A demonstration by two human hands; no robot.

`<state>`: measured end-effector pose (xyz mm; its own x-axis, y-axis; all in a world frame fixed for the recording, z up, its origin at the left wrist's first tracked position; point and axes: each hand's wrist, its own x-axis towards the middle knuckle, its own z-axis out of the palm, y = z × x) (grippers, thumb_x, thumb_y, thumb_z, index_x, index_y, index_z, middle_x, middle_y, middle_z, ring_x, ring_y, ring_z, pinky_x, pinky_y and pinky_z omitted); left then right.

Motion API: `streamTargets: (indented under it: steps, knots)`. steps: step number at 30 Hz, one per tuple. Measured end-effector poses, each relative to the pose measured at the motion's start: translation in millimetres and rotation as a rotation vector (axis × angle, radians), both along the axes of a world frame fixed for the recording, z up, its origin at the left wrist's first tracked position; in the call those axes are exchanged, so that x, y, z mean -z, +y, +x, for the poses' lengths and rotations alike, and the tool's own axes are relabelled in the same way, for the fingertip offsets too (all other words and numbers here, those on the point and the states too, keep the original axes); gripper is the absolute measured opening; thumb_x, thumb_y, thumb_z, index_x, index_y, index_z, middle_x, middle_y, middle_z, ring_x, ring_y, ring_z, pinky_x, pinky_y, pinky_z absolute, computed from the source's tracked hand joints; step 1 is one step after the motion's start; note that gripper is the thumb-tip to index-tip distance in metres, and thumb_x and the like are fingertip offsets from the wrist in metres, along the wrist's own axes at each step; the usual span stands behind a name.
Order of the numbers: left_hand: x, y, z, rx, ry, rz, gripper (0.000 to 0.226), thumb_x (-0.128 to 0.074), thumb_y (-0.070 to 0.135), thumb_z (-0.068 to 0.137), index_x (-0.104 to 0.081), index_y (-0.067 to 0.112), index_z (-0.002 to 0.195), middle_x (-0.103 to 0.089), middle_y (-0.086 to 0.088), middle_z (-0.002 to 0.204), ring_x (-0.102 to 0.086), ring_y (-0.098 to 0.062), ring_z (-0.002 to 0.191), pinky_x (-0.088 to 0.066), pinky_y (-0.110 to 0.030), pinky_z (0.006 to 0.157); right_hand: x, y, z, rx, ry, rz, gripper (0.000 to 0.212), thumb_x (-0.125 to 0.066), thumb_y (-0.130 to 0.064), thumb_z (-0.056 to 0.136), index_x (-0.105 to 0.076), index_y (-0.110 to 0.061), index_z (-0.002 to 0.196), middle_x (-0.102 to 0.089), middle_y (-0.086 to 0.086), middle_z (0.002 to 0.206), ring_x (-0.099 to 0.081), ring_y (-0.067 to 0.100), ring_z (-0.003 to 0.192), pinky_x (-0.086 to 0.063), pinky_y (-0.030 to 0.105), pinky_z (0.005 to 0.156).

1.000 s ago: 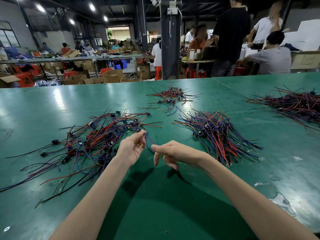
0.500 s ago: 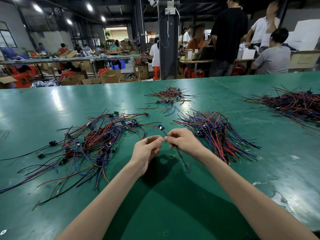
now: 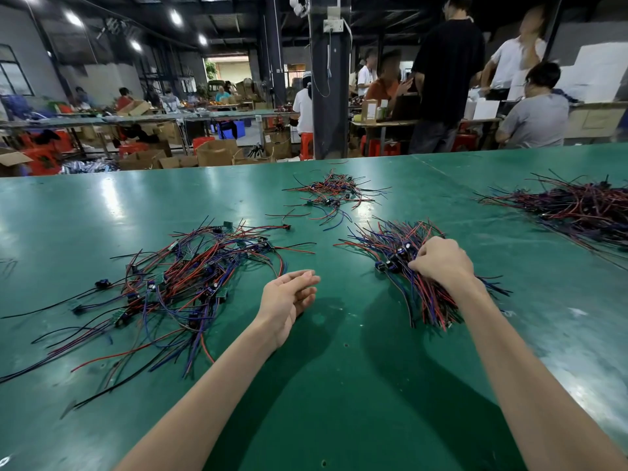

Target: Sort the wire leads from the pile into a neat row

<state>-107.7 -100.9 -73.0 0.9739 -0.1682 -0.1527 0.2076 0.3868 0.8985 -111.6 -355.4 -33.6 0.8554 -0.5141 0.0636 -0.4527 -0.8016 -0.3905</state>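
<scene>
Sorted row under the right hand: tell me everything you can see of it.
The sorted row is a dense sheaf of thin red, blue and black insulated leads lying roughly parallel, slanted from far left to near right. Small dark components line up across its middle. It lies on the green table, apart from the loose pile to its left. The right hand rests on it, fingers curled at the components; whether they pinch a lead is hidden.

Table (image 3: 339, 385) top a smooth green sheet, glossy under the lamps, scuffed whitish and dull in patches at right; leads (image 3: 190, 277) sheathed in smooth plastic, faintly shiny; boxes (image 3: 217, 153) of matt brown cardboard; stools (image 3: 307, 144) of red plastic.
</scene>
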Motion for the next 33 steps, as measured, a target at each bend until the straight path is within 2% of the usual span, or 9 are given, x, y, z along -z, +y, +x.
streamTargets:
  steps: [3,6,10,13,17,21,25,29,33]
  knots:
    - [-0.1,0.2,0.1,-0.004,-0.003,0.000,0.008,-0.056,0.002,0.091,-0.064,0.001,0.095,-0.070,-0.007,0.079,-0.058,-0.010,0.058,-0.052,-0.016,0.053,1.1,0.7,3.2,0.057,-0.060,-0.003,0.038,-0.066,-0.046,0.083,-0.062,-0.008,0.079,-0.063,0.014,0.091,-0.056,0.029,0.080,-0.044,0.031,0.069]
    - [-0.2,0.2,-0.4,-0.004,-0.011,0.013,0.010,-0.053,0.002,0.093,-0.064,0.001,0.094,-0.069,-0.008,0.082,-0.058,-0.012,0.062,-0.052,-0.016,0.054,6.0,5.5,7.3,-0.001,-0.233,-0.103,0.055,-0.054,-0.056,0.089,-0.054,-0.008,0.116,-0.054,0.018,0.121,-0.051,0.034,0.111,-0.043,0.042,0.089]
    - [-0.4,-0.1,-0.8,-0.003,-0.015,0.030,0.013,-0.051,0.002,0.094,-0.063,0.001,0.095,-0.069,-0.008,0.083,-0.058,-0.014,0.065,-0.052,-0.017,0.055,23.9,12.5,14.1,-0.215,-0.026,-0.182,0.078,-0.049,-0.068,0.084,-0.023,-0.029,0.148,-0.015,0.009,0.158,-0.017,0.035,0.142,-0.020,0.055,0.111]
    - [-0.5,0.1,-1.9,-0.002,-0.017,0.040,0.013,-0.050,0.001,0.094,-0.064,0.001,0.095,-0.069,-0.008,0.083,-0.058,-0.014,0.066,-0.053,-0.017,0.055,39.7,9.2,19.0,-0.225,0.082,-0.169,0.076,-0.050,-0.063,0.088,-0.015,-0.034,0.150,-0.006,0.004,0.161,-0.004,0.032,0.146,-0.013,0.058,0.112]
    - [-0.8,0.0,-2.8,-0.003,-0.012,0.043,0.014,-0.050,0.000,0.093,-0.064,0.001,0.094,-0.069,-0.008,0.082,-0.057,-0.014,0.065,-0.053,-0.017,0.055,46.2,-0.5,19.3,-0.166,-0.049,-0.150,0.060,-0.051,-0.042,0.095,-0.021,-0.033,0.147,-0.019,0.004,0.158,-0.012,0.028,0.145,-0.022,0.059,0.110]
    - [-1.2,-0.1,-3.2,-0.002,-0.009,0.043,0.013,-0.051,-0.001,0.092,-0.064,0.001,0.092,-0.069,-0.007,0.079,-0.058,-0.013,0.063,-0.053,-0.017,0.055,45.9,-7.1,21.3,-0.055,-0.104,-0.173,0.106,-0.065,-0.067,0.072,0.004,-0.039,0.148,0.005,0.017,0.159,0.004,0.040,0.145,-0.007,0.064,0.111]
    - [-1.4,0.7,-3.8,0.002,-0.017,0.054,0.013,-0.051,-0.001,0.092,-0.064,0.001,0.092,-0.070,-0.007,0.078,-0.058,-0.014,0.064,-0.053,-0.017,0.056,45.1,-28.3,22.4,0.109,0.070,-0.007,0.146,-0.055,-0.095,0.040,0.029,-0.035,0.143,0.015,0.028,0.154,0.013,0.047,0.142,0.006,0.066,0.109]
    - [0.6,-0.2,-2.2,0.011,-0.019,0.062,0.014,-0.051,-0.001,0.093,-0.064,0.001,0.093,-0.071,-0.006,0.078,-0.059,-0.013,0.064,-0.053,-0.018,0.056,48.7,-29.4,21.8,0.082,0.107,-0.015,0.140,-0.054,-0.095,0.045,0.008,-0.026,0.150,-0.026,0.026,0.149,-0.023,0.039,0.138,-0.019,0.056,0.109]
    - [-0.3,1.3,-2.1,0.009,-0.025,0.061,0.015,-0.050,0.000,0.093,-0.065,0.001,0.094,-0.071,-0.007,0.079,-0.060,-0.013,0.064,-0.053,-0.018,0.056,44.0,-24.1,23.3,0.073,0.023,-0.035,0.117,-0.066,-0.078,0.060,-0.020,-0.013,0.146,-0.037,0.021,0.144,-0.031,0.035,0.135,-0.029,0.050,0.106]
